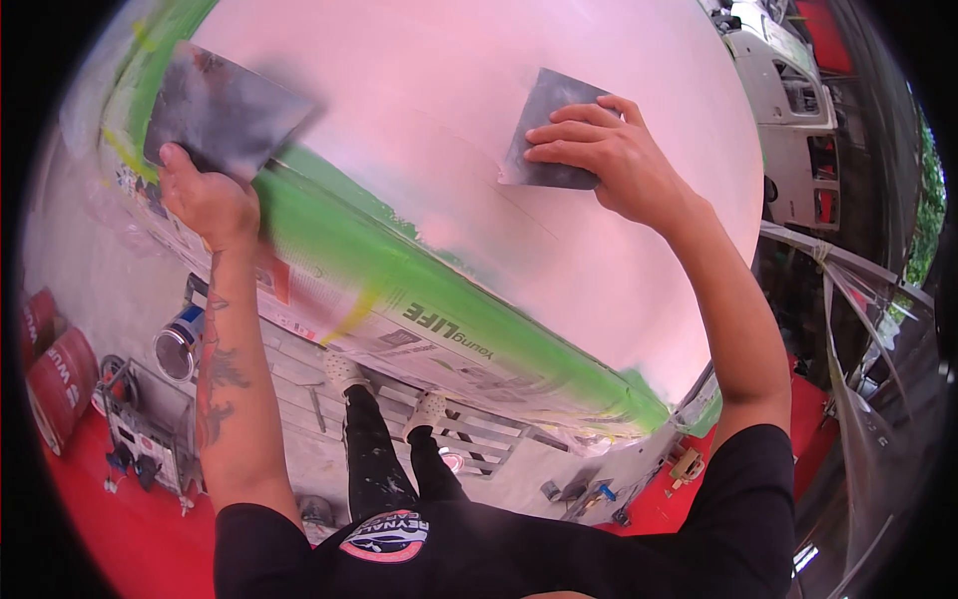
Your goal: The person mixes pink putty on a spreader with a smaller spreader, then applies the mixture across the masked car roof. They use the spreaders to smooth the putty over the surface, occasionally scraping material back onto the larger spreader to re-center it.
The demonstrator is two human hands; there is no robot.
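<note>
My left hand (212,200) is closed on the lower edge of a square grey metal plate (225,110), with the thumb on its smeared face. The plate is held up over the left border of a big, smooth pinkish-white vehicle panel (419,90). Farther right, my right hand (617,158) grips a flat grey putty spreader (544,125), fingers laid across its face and the thumb hidden. The spreader overlaps the panel, its lower left corner right at the surface. Green-sprayed masking paper (329,240) and printed newspaper (399,339) run along the panel's near edge.
Below the panel is a slatted platform (499,434) under my feet. A paint can (180,344), red drums (62,384) and a wheeled machine (150,439) stand at the left. A white vehicle body (793,110) is at the far right, with hanging plastic sheeting (848,389) nearby.
</note>
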